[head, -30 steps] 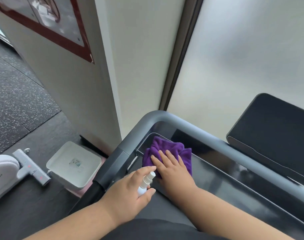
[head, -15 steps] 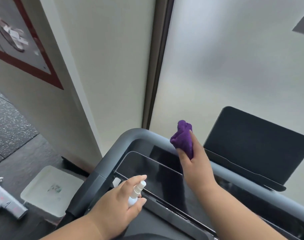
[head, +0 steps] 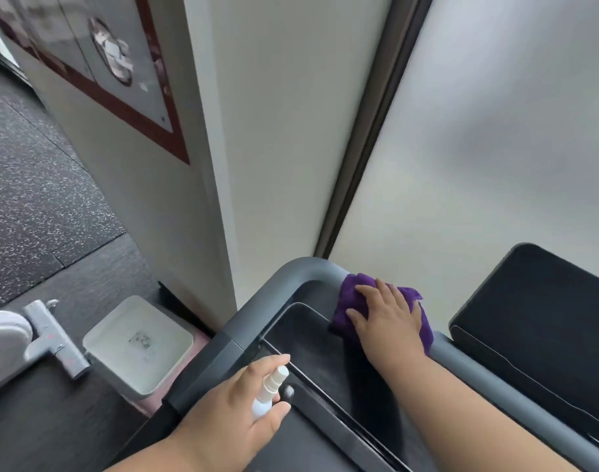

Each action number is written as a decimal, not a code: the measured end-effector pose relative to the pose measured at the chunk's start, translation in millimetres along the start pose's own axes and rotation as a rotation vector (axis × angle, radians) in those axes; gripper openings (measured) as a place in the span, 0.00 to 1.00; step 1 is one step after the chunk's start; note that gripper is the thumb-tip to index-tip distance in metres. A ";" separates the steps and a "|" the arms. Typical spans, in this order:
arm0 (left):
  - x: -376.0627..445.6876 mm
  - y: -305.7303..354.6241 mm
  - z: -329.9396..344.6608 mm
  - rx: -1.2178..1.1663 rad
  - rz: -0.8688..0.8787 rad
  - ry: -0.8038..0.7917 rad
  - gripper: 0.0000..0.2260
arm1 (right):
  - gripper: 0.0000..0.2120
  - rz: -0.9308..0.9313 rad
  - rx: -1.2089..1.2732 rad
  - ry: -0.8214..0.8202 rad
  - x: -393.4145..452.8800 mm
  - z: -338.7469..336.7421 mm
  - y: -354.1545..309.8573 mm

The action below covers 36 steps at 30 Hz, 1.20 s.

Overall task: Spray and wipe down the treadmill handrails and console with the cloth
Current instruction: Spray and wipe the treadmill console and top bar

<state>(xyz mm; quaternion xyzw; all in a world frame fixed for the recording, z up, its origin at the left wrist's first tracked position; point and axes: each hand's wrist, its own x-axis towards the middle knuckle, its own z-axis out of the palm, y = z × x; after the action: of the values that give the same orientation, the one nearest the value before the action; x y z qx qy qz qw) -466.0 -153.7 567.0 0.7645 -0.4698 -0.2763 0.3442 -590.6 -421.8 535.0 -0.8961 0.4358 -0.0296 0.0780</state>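
Note:
A grey handrail (head: 301, 270) curves around the treadmill's dark console (head: 311, 342). On the rail's front bar, just right of the corner, lies a purple cloth (head: 351, 291). My right hand (head: 388, 318) presses down on it with fingers spread flat. My left hand (head: 230, 417) is lower left, above the console's near edge, and grips a small white spray bottle (head: 267, 390) with the index finger over its nozzle. The bottle's lower part is hidden in my palm.
A black tilted screen (head: 536, 321) stands behind the rail at right. A white bin with a lid (head: 138, 345) sits on the dark floor left of the treadmill, beside a white and grey machine part (head: 49, 338). A wall corner and frosted panel rise just behind.
My right hand went from wiping the console's left corner, lifted the bunched cloth up, and now presses it flat on the front handrail. The left hand keeps the spray bottle in much the same place.

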 end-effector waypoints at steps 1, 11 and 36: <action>-2.0 -2.6 -0.2 -0.004 -0.003 0.011 0.34 | 0.23 -0.032 0.005 -0.003 9.4 -0.3 -6.6; -20.5 -18.3 -3.9 -0.058 -0.043 0.068 0.28 | 0.32 -0.489 -0.148 -0.209 73.3 8.6 -65.7; -40.9 -14.2 -15.0 -0.084 0.157 0.328 0.27 | 0.26 -0.880 -0.042 -0.292 36.1 13.3 -117.2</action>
<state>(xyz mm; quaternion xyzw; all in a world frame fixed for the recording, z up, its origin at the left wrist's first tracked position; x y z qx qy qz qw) -463.9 -107.9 569.0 0.7453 -0.4534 -0.1397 0.4684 -475.6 -377.4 540.7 -0.9921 -0.0008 0.0754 0.1005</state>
